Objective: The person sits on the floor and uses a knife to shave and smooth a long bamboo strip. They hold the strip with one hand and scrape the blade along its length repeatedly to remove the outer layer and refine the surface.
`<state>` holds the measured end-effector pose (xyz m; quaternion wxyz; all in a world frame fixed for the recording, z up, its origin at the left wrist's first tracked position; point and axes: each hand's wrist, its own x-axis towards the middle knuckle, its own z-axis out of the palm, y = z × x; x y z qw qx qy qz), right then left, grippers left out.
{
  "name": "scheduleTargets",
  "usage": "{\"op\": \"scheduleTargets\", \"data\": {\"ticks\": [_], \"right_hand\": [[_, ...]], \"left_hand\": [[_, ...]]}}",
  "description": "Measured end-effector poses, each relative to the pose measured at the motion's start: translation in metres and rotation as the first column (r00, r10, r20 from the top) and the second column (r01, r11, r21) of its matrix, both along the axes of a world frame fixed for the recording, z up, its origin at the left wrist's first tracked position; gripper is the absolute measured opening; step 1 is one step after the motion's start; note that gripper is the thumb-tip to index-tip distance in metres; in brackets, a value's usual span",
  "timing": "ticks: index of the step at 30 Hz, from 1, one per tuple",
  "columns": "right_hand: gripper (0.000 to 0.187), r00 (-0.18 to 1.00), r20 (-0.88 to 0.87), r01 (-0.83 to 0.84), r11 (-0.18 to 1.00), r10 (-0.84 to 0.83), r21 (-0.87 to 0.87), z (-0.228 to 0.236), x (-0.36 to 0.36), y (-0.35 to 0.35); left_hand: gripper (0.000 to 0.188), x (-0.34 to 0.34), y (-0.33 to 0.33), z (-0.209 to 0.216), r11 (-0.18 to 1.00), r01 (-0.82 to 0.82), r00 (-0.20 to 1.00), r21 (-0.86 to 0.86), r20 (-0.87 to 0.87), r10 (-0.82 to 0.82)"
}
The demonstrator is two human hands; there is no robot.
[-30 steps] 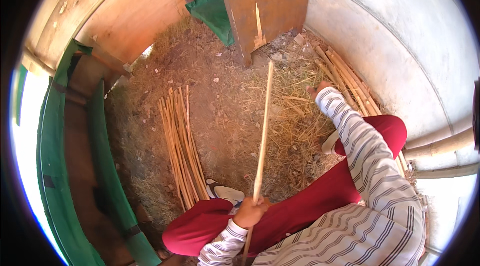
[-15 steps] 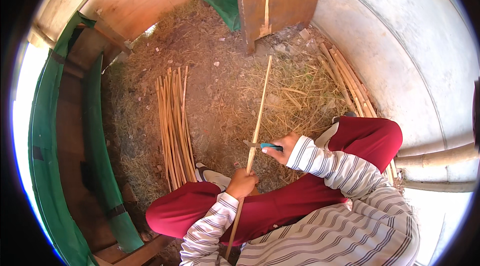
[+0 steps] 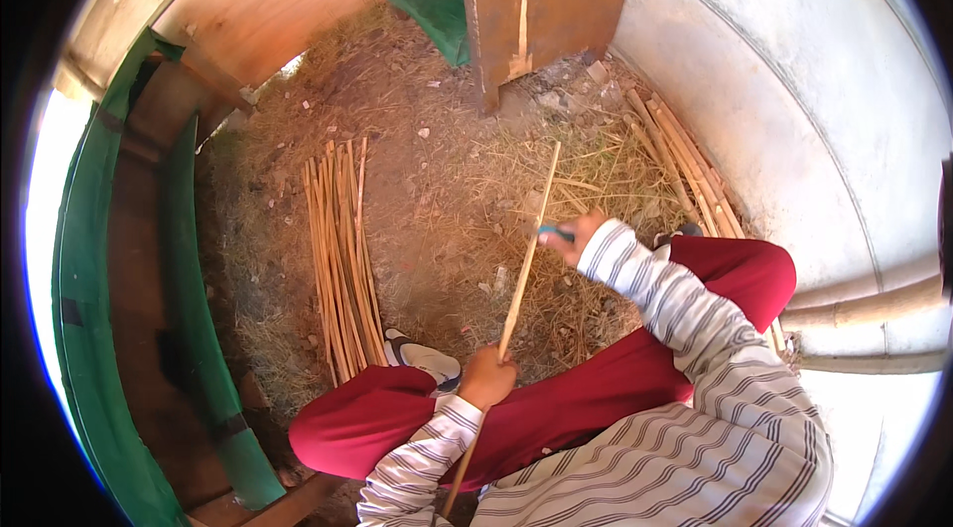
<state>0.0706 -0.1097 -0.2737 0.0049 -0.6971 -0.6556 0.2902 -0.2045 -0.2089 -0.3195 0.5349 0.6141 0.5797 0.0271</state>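
My left hand (image 3: 486, 377) is closed round a long, thin bamboo strip (image 3: 523, 281), which slants up and away over my lap. The strip's lower end runs down past my left forearm. My right hand (image 3: 574, 236) grips a knife with a teal handle (image 3: 557, 232), held against the strip well above my left hand. Motion blurs the blade, so its exact contact with the strip is hard to make out. Left of my left foot, a bundle of similar strips (image 3: 340, 264) lies on the ground.
More split bamboo pieces (image 3: 692, 165) lie along the pale curved wall (image 3: 764, 100) at the right. Dry shavings (image 3: 606, 165) cover the ground ahead. A brown wooden panel (image 3: 551, 1) stands at the back, and green sheeting (image 3: 189, 279) lines the left side.
My right hand and the knife have moved up along the strip, away from my left hand. The strip's far end has tilted to the right and sits lower.
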Motion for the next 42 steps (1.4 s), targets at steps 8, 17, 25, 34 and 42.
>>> {"op": "scheduleTargets", "data": {"ticks": [8, 17, 25, 34, 42], "right_hand": [[0.041, 0.952, -0.216, -0.130, 0.927, 0.216, 0.352, -0.010, -0.033, -0.031], [0.044, 0.992, -0.130, 0.019, 0.996, -0.007, 0.090, -0.006, 0.009, 0.007], [0.050, 0.971, -0.096, 0.225, 0.972, -0.218, 0.062, -0.011, 0.004, -0.008], [0.045, 0.953, -0.188, -0.186, 0.950, 0.236, 0.251, 0.019, -0.027, -0.039], [0.040, 0.971, -0.240, 0.028, 0.999, -0.022, 0.019, 0.030, -0.003, -0.008]], "left_hand": [[0.015, -0.005, 0.003, 0.010, 0.994, -0.084, 0.996, 0.075, 0.015, 0.084], [0.017, -0.015, -0.008, 0.009, 0.999, 0.053, 0.995, 0.003, 0.081, -0.053], [0.017, -0.004, -0.010, 0.016, 0.998, 0.061, 0.987, -0.015, 0.152, -0.058], [0.013, -0.008, 0.006, 0.019, 1.000, -0.016, 0.990, 0.024, 0.138, 0.012], [0.018, -0.008, 0.000, 0.013, 0.994, 0.079, 0.982, 0.077, 0.163, -0.091]]}}
